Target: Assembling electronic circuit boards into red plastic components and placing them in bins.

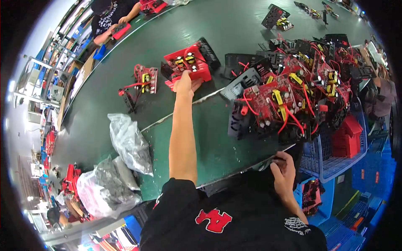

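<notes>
My left arm reaches out over the green table. My left hand (pixel 187 85) is closed on the near edge of a red plastic housing (pixel 202 69) that has a circuit board with yellow-wrapped coils inside. A black perforated cover (pixel 209 53) leans at the housing's far right side. To the left of it lies a loose red circuit board (pixel 147 80) with red wires and a small black part. My right hand (pixel 284 173) is by the table's near edge, its thumb and fingers closed together around something small and dark that I cannot make out.
A big heap of red circuit boards (pixel 274 100) with black plates and wires covers the right side. Clear plastic bags (pixel 130 144) lie at the near left. A blue basket (pixel 322 167) with red housings stands at the right. Across the table, another person (pixel 109 21) handles a red part.
</notes>
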Demonstrator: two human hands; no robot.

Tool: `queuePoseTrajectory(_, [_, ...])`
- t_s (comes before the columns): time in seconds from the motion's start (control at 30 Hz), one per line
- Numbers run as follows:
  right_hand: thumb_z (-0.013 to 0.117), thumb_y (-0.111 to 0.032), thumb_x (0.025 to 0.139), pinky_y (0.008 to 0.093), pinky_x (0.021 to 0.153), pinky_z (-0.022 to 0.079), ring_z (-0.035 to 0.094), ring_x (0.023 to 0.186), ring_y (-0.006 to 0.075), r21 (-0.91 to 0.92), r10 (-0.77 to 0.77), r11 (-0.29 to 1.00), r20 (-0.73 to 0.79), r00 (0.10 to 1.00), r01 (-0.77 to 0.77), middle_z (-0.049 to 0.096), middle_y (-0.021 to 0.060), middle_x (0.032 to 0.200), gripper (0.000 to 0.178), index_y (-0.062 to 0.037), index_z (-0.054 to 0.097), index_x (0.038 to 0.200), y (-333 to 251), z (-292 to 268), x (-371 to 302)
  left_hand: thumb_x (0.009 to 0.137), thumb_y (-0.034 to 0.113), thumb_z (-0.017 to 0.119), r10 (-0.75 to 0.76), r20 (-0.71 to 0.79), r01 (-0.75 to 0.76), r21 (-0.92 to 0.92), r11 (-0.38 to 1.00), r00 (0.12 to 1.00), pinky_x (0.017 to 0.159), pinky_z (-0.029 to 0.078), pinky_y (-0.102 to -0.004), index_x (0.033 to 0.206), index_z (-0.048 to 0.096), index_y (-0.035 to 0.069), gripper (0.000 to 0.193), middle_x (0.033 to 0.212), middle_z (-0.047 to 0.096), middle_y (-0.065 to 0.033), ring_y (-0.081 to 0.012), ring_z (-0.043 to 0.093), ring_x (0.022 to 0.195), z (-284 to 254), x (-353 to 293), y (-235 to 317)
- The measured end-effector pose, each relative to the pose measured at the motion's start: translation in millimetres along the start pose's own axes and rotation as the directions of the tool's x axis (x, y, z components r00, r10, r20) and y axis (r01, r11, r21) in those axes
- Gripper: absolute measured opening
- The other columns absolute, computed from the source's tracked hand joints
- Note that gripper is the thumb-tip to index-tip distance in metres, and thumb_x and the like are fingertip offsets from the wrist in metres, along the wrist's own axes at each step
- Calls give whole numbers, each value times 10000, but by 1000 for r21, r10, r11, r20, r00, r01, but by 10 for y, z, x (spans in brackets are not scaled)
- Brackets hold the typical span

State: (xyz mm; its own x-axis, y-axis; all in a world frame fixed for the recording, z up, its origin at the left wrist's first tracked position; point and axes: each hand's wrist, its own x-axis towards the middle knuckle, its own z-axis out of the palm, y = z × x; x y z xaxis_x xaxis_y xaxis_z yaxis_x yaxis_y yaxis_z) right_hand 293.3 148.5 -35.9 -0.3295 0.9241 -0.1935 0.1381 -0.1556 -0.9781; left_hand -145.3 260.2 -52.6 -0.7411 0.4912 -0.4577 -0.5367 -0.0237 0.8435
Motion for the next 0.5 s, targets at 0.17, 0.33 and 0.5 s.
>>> queuePoseTrajectory(0.17, [619,-47,857,272,809,466,566,907,129,-89,44,995,-21,999,-46,584,94,1059,383,10,504,1218,-109,26,28,834,177,646,655,114,-652,312,690,747,875,527,-428,1047,622,4,275,1136,621,-167,-307,638,1014,-85,1211,545])
queuePoseTrajectory(0.33, [623,-53,866,238,824,437,548,895,98,-90,72,992,-135,988,-84,582,40,967,376,2,509,1219,-11,-15,72,711,315,689,917,306,-143,950,-277,256,891,439,-489,1161,560,13,558,1122,598,-185,-354,568,1035,-145,502,861])
queuePoseTrajectory(0.5, [626,-38,848,259,791,467,570,867,122,-151,6,988,-51,999,-14,559,58,980,311,4,541,1145,-21,105,148,657,395,732,816,206,309,853,-420,540,922,438,-483,1210,460,-16,740,1167,536,-217,-366,556,1085,-1137,538,943])
